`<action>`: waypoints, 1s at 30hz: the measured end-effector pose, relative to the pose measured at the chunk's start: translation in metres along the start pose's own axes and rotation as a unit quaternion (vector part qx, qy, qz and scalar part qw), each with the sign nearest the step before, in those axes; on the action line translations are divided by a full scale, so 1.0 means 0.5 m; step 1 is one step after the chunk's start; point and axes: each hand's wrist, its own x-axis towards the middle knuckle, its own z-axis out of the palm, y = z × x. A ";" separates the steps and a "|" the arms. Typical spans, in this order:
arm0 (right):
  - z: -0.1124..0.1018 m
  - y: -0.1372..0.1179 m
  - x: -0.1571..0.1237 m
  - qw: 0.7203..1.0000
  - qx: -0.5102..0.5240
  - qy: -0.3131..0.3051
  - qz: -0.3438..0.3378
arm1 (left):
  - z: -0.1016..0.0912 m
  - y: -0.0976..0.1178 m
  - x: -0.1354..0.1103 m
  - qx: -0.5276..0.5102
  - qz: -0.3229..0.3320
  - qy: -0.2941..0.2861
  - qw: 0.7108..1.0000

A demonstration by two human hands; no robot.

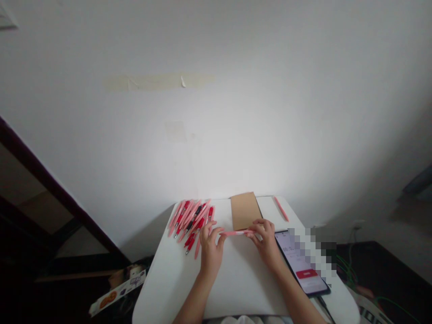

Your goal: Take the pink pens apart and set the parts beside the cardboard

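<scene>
Both my hands hold one pink pen (236, 232) level above the white table (175, 279). My left hand (209, 248) pinches its left end, fingers closed. My right hand (266, 240) grips its right end, fingers curled round it. A heap of several pink and red pens (191, 219) lies just left of my left hand. A brown cardboard piece (245, 210) lies flat just behind the held pen.
A single pink pen (281, 208) lies at the table's back right corner. A phone (302, 266) with a lit screen rests at the right edge, a cable trailing from it. A white wall rises behind. A printed box (116, 292) sits on the dark floor at the left.
</scene>
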 end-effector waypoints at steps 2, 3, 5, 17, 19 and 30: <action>0.000 0.000 0.000 1.000 0.007 0.004 0.004 | 0.001 0.001 0.000 -0.004 0.001 -0.002 1.000; 0.000 -0.001 0.000 1.000 0.009 0.005 0.005 | 0.001 0.002 0.000 -0.005 0.002 -0.002 1.000; 0.000 -0.001 -0.001 1.000 0.011 -0.001 0.007 | -0.001 0.005 0.001 -0.009 0.004 0.004 1.000; -0.003 -0.003 -0.003 1.000 0.011 0.000 0.004 | -0.011 0.016 0.005 0.003 0.000 0.018 1.000; -0.001 0.000 -0.002 1.000 0.009 0.023 0.002 | -0.008 0.017 0.002 0.006 -0.003 0.016 1.000; 0.002 0.006 0.000 0.999 0.014 0.035 -0.006 | -0.002 0.013 0.000 0.005 -0.007 0.005 1.000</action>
